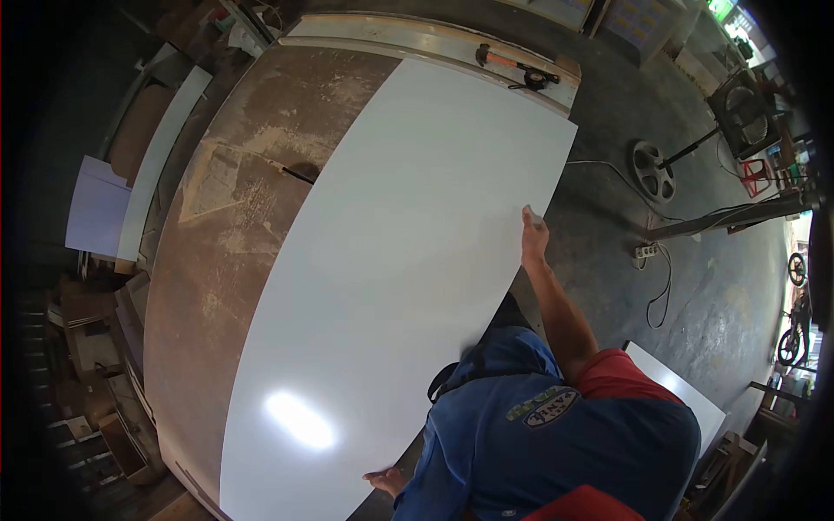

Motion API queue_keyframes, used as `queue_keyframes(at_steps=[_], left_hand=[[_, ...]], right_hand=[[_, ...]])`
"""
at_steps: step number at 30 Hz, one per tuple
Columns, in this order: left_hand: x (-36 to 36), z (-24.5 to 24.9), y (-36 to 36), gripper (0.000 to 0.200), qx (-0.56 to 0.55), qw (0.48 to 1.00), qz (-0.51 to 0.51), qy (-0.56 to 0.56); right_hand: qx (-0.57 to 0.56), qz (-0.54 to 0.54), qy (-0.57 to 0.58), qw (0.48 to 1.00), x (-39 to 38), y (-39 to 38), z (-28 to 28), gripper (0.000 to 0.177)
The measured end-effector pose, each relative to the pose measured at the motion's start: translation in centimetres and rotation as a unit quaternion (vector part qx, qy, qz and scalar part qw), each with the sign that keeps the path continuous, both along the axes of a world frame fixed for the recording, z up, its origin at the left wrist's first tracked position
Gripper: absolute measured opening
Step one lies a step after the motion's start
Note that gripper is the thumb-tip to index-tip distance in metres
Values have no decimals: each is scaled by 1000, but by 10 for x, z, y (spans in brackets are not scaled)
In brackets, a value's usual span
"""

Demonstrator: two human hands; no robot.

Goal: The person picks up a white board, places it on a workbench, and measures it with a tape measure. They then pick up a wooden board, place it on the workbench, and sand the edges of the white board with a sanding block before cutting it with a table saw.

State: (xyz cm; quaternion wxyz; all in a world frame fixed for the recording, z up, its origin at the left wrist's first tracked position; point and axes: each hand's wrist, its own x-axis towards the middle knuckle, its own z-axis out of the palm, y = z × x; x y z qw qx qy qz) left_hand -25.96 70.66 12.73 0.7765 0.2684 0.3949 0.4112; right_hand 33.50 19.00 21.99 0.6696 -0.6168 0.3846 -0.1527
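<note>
A long white panel [382, 234] with a glossy face lies across a worn brown worktable [208, 286]. My right hand [534, 239] is at the panel's near long edge, thumb over the top face and the other fingers partly hidden at the edge. Farther down the same edge, my left hand [385, 480] grips the panel, its fingertips on the surface and the rest of it partly out of sight. On the brown tabletop beside the panel's far edge lies a dark pencil-like stick [297, 175].
A hammer [499, 59] and a black tape measure [536, 79] rest on a ledge at the table's end. A power strip [645, 252] with a cable and a round stand base [652, 172] are on the floor. Boards [97, 204] stand at left.
</note>
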Motion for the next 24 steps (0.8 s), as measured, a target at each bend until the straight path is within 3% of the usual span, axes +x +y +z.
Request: queue_keyframes(at_steps=[2, 5, 6, 9, 12, 13, 15, 16, 19, 20, 21, 23, 24], left_hand=[[30, 39, -28, 81, -9, 977, -11, 211], [36, 61, -42, 78, 58, 957, -94, 267], [43, 67, -49, 74, 83, 966, -80, 233], [3, 13, -16, 71, 315, 879, -105, 341], [29, 30, -23, 72, 89, 934, 3, 346], [30, 27, -22, 72, 87, 935, 6, 345], [22, 28, -24, 26, 213, 887, -67, 404], [20, 27, -30, 34, 318, 834, -110, 437], [12, 10, -27, 41, 339, 830, -92, 433], [40, 43, -47, 45, 245, 878, -59, 406], [40, 44, -50, 45, 245, 879, -59, 404], [45, 43, -49, 49, 187, 941, -21, 282], [43, 45, -48, 49, 187, 940, -26, 283]], right_hand=[[-2, -2, -11, 1000, -1, -3, -6, 49], [5, 18, 34, 999, -5, -12, -10, 50], [5, 14, 35, 999, -5, -14, -11, 50], [-14, 42, 32, 999, -8, -22, -14, 51], [11, 61, 34, 998, -5, -23, -11, 51], [18, 59, 20, 998, -3, -24, -8, 51], [25, 63, 13, 998, -5, -26, -5, 50], [24, 69, 16, 997, -5, -28, -5, 50], [12, 79, 20, 997, -3, -25, -1, 51], [1, 82, 26, 996, -2, -27, 0, 53], [0, 81, 24, 996, -3, -28, 1, 53], [3, 124, 59, 991, 0, -33, 1, 61], [2, 119, 62, 991, -4, -35, -1, 61]])
